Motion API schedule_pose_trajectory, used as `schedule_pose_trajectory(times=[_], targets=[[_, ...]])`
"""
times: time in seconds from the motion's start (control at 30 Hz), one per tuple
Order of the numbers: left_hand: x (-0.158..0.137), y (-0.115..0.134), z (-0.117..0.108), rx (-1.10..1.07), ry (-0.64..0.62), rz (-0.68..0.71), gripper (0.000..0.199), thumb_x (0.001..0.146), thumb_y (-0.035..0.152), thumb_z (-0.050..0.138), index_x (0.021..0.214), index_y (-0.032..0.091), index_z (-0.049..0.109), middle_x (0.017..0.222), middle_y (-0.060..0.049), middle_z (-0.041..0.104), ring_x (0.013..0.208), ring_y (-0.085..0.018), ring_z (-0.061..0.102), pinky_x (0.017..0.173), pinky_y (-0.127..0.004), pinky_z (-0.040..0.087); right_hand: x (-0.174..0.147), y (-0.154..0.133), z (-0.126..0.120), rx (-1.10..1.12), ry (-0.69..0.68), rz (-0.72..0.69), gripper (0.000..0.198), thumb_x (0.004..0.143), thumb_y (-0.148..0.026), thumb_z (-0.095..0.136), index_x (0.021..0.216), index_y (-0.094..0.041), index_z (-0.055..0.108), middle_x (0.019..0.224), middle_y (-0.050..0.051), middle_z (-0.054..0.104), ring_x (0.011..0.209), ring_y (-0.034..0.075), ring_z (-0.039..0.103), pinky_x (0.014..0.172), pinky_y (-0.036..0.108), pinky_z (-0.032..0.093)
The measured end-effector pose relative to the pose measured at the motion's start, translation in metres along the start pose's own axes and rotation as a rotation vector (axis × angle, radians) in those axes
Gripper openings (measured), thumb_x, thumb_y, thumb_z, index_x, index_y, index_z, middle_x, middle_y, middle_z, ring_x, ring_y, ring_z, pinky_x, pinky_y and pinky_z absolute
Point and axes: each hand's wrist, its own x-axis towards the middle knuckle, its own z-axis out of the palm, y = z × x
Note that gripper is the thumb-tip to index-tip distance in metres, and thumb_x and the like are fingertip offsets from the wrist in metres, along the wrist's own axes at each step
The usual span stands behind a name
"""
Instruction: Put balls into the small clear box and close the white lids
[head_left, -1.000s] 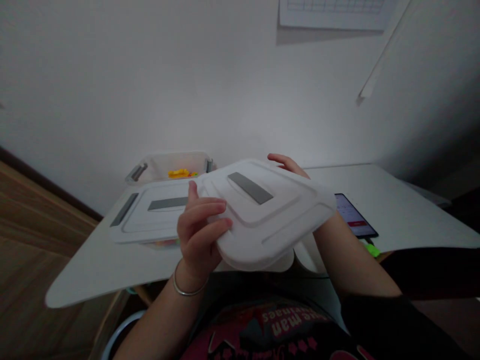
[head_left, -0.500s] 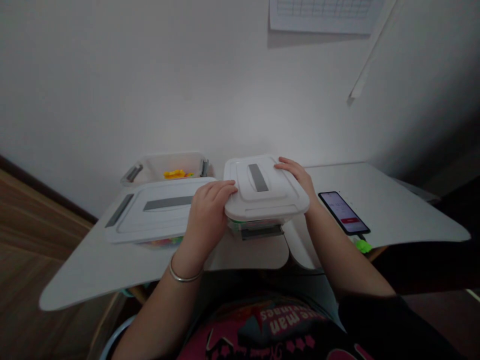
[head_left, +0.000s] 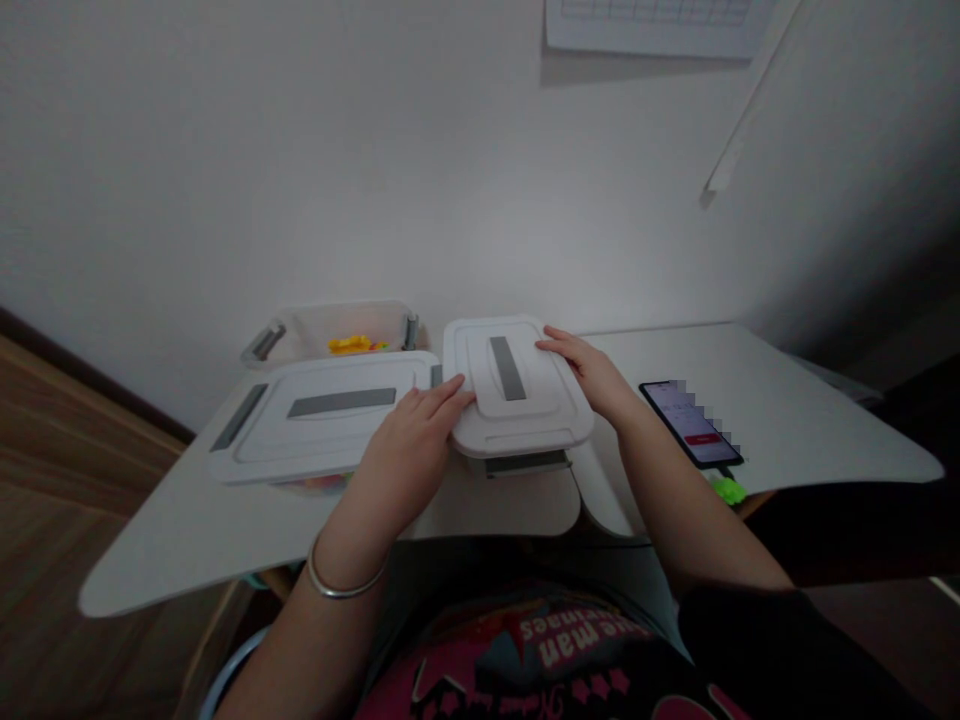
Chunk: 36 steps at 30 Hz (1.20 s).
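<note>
A white box lid (head_left: pixel 480 418) with a grey handle strip lies over a clear storage box, whose grey front latch (head_left: pixel 526 463) sticks out below the lid. My left hand (head_left: pixel 420 440), with a metal bangle on the wrist, holds the lid's left edge, fingers on its top. At the right edge, my right hand (head_left: pixel 589 370) grips the lid with fingertips on its upper face. Both thumbs are hidden. Just left of this box stands a larger lidded box (head_left: pixel 259 440), with coloured pieces dimly visible through its side.
Behind the larger box stands an open clear box (head_left: pixel 307 325) holding yellow toy pieces (head_left: pixel 351 344). On the white table (head_left: pixel 810 420), a phone (head_left: pixel 686 425) lies to the right, with a bright green object (head_left: pixel 727 490) by its cable. A wall (head_left: pixel 300 150) rises behind.
The lid has shifted left and turned a little, and now covers the box's front rim. Both hands moved with it; my left wrist dropped lower.
</note>
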Motion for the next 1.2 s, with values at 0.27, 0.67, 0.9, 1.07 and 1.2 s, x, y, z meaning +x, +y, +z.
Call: schedule_pose_trajectory(times=[0.27, 0.67, 0.9, 1.07, 1.2], targets=[[-0.002, 0.003, 0.0, -0.029, 0.131, -0.021, 0.043, 0.091, 0.013, 0.04, 0.127, 0.02, 0.061, 0.136, -0.009, 0.062, 0.135, -0.031, 0.048, 0.108, -0.057, 0.041, 0.003, 0.007, 0.003, 0.211, 0.009, 0.096, 0.032, 0.086, -0.031, 0.051, 0.108, -0.03, 0.074, 0.141, -0.002, 0.058, 0.133, 0.018, 0.051, 0.12, 0.044, 0.028], [-0.009, 0.022, 0.014, -0.014, 0.134, 0.268, 0.059, 0.079, 0.051, 0.071, 0.13, 0.025, 0.058, 0.14, -0.01, 0.058, 0.131, -0.034, 0.049, 0.108, -0.057, 0.04, 0.001, 0.012, 0.016, 0.33, 0.043, 0.18, 0.034, 0.084, -0.044, 0.053, 0.107, -0.026, 0.071, 0.149, 0.002, 0.05, 0.14, 0.022, 0.042, 0.118, 0.044, 0.028], [-0.005, 0.026, 0.02, 0.039, 0.211, 0.263, 0.062, 0.074, 0.056, 0.074, 0.124, 0.022, 0.06, 0.132, -0.012, 0.063, 0.126, -0.035, 0.054, 0.104, -0.057, 0.044, -0.001, 0.003, 0.011, 0.362, 0.033, 0.238, 0.035, 0.08, -0.036, 0.054, 0.108, -0.024, 0.072, 0.15, 0.004, 0.049, 0.139, 0.024, 0.043, 0.117, 0.045, 0.03], [0.0, 0.031, 0.027, 0.02, 0.331, 0.27, 0.047, 0.087, 0.059, 0.057, 0.109, 0.018, 0.065, 0.12, -0.012, 0.069, 0.12, -0.031, 0.059, 0.101, -0.05, 0.049, -0.009, -0.013, 0.003, 0.271, -0.019, 0.151, 0.033, 0.081, -0.033, 0.055, 0.108, -0.028, 0.074, 0.147, 0.002, 0.052, 0.14, 0.024, 0.042, 0.119, 0.045, 0.024], [0.005, 0.037, 0.033, 0.008, 0.417, 0.239, 0.042, 0.09, 0.056, 0.054, 0.098, 0.017, 0.066, 0.111, -0.013, 0.072, 0.116, -0.031, 0.063, 0.099, -0.049, 0.05, -0.013, -0.016, 0.003, 0.235, -0.059, 0.152, 0.031, 0.08, -0.034, 0.059, 0.106, -0.028, 0.075, 0.149, 0.002, 0.049, 0.141, 0.025, 0.041, 0.119, 0.046, 0.025]])
